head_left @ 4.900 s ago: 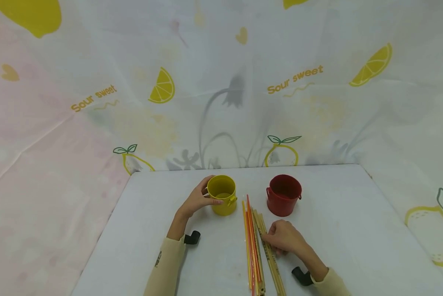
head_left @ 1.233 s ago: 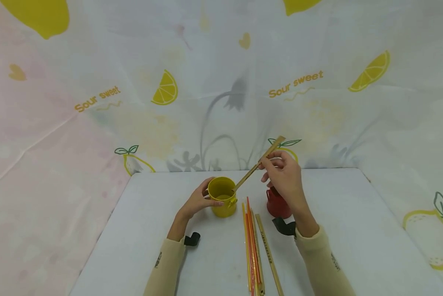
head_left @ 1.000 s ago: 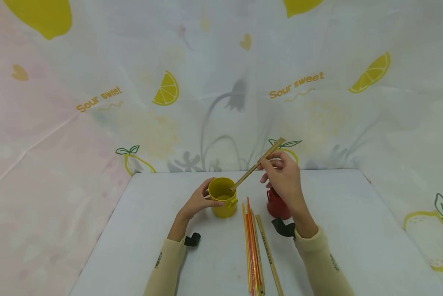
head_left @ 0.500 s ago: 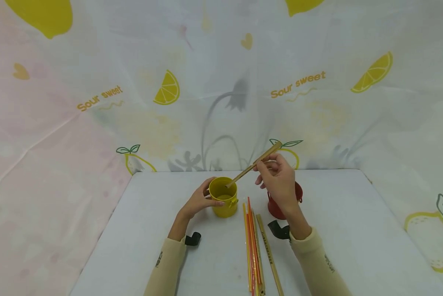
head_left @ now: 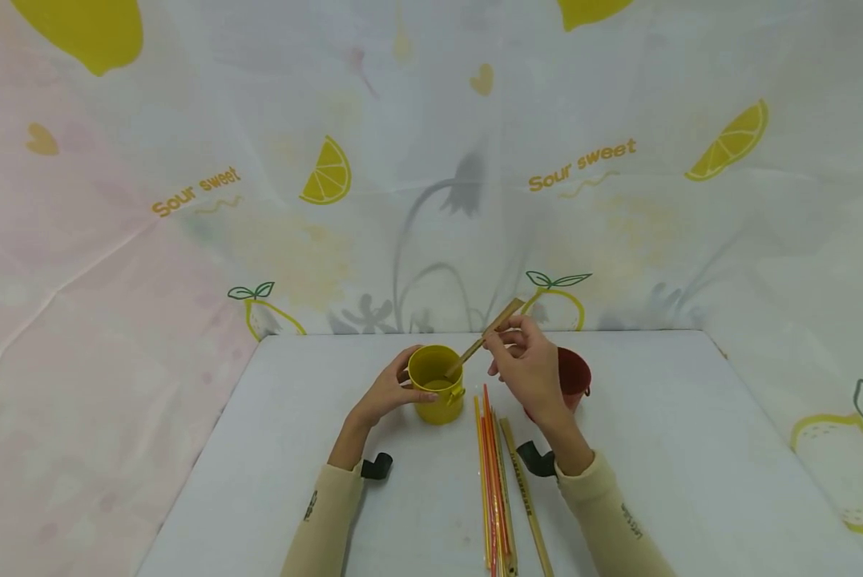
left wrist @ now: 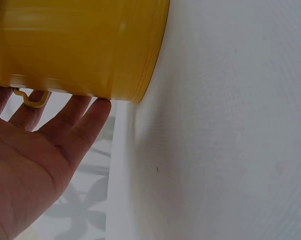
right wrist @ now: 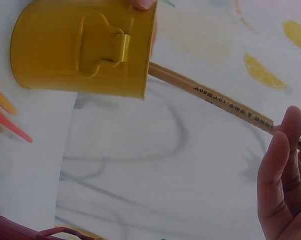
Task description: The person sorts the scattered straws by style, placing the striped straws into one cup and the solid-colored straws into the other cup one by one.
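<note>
My left hand (head_left: pixel 390 393) holds a small yellow metal bucket (head_left: pixel 438 410) upright on the table, thumb across its front near the rim and fingers behind. In the left wrist view its fingertips touch the bucket's wall (left wrist: pixel 75 50). Between thumb and fingertips, my right hand (head_left: pixel 532 365) pinches a tan paper-wrapped straw (head_left: pixel 505 316) with black printing. The straw slants, its lower end inside the bucket's mouth; the right wrist view shows its printed shaft (right wrist: pixel 210 97) leaving the rim. Behind the right hand stands a red bucket (head_left: pixel 577 381), partly hidden.
In front of the buckets lies a bundle of thin yellow and orange straws (head_left: pixel 490 473), some tan ones among them. Another tan wrapped straw (head_left: pixel 525 490) lies just right of it. A lemon-printed cloth (head_left: pixel 431 224) hangs behind the white table (head_left: pixel 258 481).
The right hand has picked up one tan straw from the table, raised it, then moved left and down, bringing its end into the yellow bucket. The left hand keeps its hold.
</note>
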Tool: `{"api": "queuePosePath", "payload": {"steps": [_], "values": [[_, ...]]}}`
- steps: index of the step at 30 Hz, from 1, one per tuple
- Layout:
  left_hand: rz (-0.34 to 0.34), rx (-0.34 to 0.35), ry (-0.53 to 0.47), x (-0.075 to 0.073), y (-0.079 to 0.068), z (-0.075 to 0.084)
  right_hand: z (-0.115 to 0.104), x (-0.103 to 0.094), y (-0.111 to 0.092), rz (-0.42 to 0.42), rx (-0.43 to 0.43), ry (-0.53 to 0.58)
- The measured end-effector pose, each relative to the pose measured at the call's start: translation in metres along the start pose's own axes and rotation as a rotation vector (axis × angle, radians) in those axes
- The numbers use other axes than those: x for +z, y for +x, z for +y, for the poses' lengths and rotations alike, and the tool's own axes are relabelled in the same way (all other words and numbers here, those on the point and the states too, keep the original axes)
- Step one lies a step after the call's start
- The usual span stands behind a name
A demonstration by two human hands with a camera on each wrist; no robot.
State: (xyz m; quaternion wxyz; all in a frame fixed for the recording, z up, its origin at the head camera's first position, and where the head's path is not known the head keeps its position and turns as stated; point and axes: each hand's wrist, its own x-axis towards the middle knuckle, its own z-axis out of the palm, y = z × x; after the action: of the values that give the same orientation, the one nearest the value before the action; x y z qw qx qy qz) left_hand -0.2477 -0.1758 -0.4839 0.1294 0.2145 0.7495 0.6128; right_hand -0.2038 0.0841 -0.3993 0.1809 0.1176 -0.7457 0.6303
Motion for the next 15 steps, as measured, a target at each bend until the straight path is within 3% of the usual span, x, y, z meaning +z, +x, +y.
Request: {"api": "queuePosePath", "payload": {"steps": [8, 15], "values": [[-0.002, -0.004, -0.005, 0.0, 0.001, 0.0, 0.011, 0.006, -0.004, -0.016, 0.019, -0.082], [0.011, -0.032, 0.006, 0.0, 0.001, 0.0, 0.019, 0.012, -0.007, -0.034, 0.033, -0.088]]}}
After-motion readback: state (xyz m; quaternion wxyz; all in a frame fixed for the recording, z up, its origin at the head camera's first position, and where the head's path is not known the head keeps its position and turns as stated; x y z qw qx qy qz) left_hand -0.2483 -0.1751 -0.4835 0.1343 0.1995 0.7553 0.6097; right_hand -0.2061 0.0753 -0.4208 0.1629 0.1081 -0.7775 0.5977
